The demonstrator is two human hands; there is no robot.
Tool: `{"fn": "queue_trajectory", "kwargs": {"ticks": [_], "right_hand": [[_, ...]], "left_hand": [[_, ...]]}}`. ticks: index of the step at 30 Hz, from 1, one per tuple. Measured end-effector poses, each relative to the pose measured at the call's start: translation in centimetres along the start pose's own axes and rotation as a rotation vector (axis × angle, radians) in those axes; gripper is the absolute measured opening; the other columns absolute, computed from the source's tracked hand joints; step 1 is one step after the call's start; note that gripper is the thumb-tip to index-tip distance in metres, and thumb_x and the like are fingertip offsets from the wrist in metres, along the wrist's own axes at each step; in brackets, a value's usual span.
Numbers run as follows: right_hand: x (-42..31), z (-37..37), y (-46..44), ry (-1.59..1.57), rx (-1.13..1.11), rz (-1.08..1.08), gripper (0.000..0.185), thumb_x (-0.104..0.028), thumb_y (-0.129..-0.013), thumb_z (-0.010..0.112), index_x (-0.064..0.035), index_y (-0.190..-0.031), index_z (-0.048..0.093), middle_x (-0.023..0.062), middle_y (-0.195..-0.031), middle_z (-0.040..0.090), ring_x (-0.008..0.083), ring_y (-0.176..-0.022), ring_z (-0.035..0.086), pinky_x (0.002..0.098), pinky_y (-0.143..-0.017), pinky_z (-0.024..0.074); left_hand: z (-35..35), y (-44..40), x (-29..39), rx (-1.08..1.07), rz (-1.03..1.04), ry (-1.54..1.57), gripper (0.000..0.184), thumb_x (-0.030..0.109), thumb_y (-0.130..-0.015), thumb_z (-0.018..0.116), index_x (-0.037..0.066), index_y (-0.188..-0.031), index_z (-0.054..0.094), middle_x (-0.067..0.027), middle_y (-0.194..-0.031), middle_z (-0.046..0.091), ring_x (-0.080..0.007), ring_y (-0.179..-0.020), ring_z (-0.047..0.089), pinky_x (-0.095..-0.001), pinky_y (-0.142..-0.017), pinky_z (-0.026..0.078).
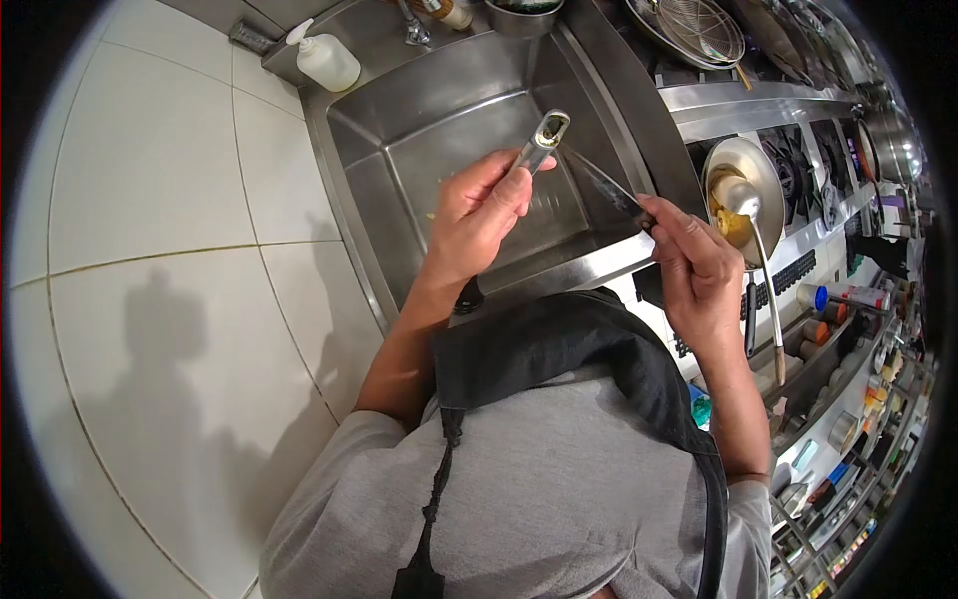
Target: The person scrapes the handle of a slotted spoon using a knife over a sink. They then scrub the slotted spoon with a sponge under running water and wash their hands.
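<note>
Over the sink [359,235], my left hand [482,212] is closed around a slim silver metal tool [539,145]. Its upper end has an oval opening with dark and yellowish residue inside; my fingers hide the lower part, so I cannot tell its exact kind. In my right hand [699,265] is a small knife [606,187], gripped by its dark handle. The narrow blade points up and left, its tip close to the metal tool's open end. Whether the tip touches it I cannot tell.
A white pump bottle [327,62] stands at the sink's back left corner, near the tap [414,28]. On the right, a metal bowl [766,180] holds a ladle [740,197] and yellow food. A wire strainer [702,30] lies farther back. Tiled wall [150,180] borders the left.
</note>
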State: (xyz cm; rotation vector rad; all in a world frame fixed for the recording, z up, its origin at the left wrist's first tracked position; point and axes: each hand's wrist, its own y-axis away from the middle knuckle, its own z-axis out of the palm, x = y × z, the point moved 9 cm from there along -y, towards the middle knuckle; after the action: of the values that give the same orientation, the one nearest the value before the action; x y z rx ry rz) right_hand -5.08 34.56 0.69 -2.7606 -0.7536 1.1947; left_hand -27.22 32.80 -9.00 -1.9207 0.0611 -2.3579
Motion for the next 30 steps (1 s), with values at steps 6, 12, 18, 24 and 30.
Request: {"fn": "queue_trajectory", "kwargs": {"ticks": [6, 12, 18, 24, 30], "right_hand": [[-0.8, -1.0, 0.6, 0.021, 0.08, -0.057, 0.033, 0.002, -0.096, 0.069, -0.0085, -0.127, 0.075, 0.0107, -0.076, 0.066, 0.0217, -0.061, 0.062, 0.0337, -0.058, 0.0495], [-1.5, -1.1, 0.2, 0.089, 0.068, -0.097, 0.035, 0.003, -0.095, 0.07, -0.009, -0.127, 0.075, 0.0098, -0.071, 0.059, 0.0213, -0.056, 0.057, 0.0355, -0.054, 0.0465], [-1.2, -1.1, 0.1, 0.079, 0.006, -0.077, 0.035, 0.003, -0.095, 0.071, -0.0091, -0.128, 0.075, 0.011, -0.074, 0.064, 0.0224, -0.06, 0.062, 0.0337, -0.056, 0.049], [-0.5, -1.6, -0.7, -0.011, -0.08, -0.017, 0.028, 0.0, -0.098, 0.068, -0.0057, -0.124, 0.076, 0.0136, -0.084, 0.073, 0.0222, -0.069, 0.071, 0.032, -0.062, 0.0542], [0.5, -1.6, -1.3, -0.09, -0.174, -0.006, 0.025, -0.001, -0.101, 0.064, -0.0018, -0.123, 0.076, 0.012, -0.081, 0.073, 0.0166, -0.067, 0.068, 0.031, -0.063, 0.0532]], "left_hand": [[-0.2, 0.0, 0.1, 0.002, -0.001, 0.023, 0.04, 0.029, -0.115, 0.05, -0.004, -0.133, 0.065, 0.0026, -0.078, 0.055, -0.0024, -0.058, 0.04, -0.0198, -0.051, 0.03], [0.1, 0.0, 0.3, 0.0, -0.001, 0.004, 0.039, 0.028, -0.115, 0.05, -0.004, -0.132, 0.066, 0.0025, -0.078, 0.055, -0.0021, -0.058, 0.039, -0.0194, -0.05, 0.029], [0.0, 0.1, 0.2, -0.005, -0.014, 0.012, 0.04, 0.029, -0.115, 0.051, -0.004, -0.131, 0.066, 0.0025, -0.077, 0.054, -0.0019, -0.058, 0.038, -0.0194, -0.05, 0.028], [0.1, 0.0, 0.6, -0.057, 0.01, -0.019, 0.041, 0.031, -0.114, 0.053, -0.005, -0.13, 0.067, 0.0023, -0.075, 0.054, -0.0021, -0.058, 0.039, -0.0201, -0.05, 0.028], [0.2, 0.0, 0.7, -0.091, 0.001, -0.028, 0.041, 0.032, -0.113, 0.055, -0.004, -0.129, 0.068, 0.0035, -0.074, 0.053, -0.0021, -0.059, 0.041, -0.0202, -0.051, 0.029]]}}
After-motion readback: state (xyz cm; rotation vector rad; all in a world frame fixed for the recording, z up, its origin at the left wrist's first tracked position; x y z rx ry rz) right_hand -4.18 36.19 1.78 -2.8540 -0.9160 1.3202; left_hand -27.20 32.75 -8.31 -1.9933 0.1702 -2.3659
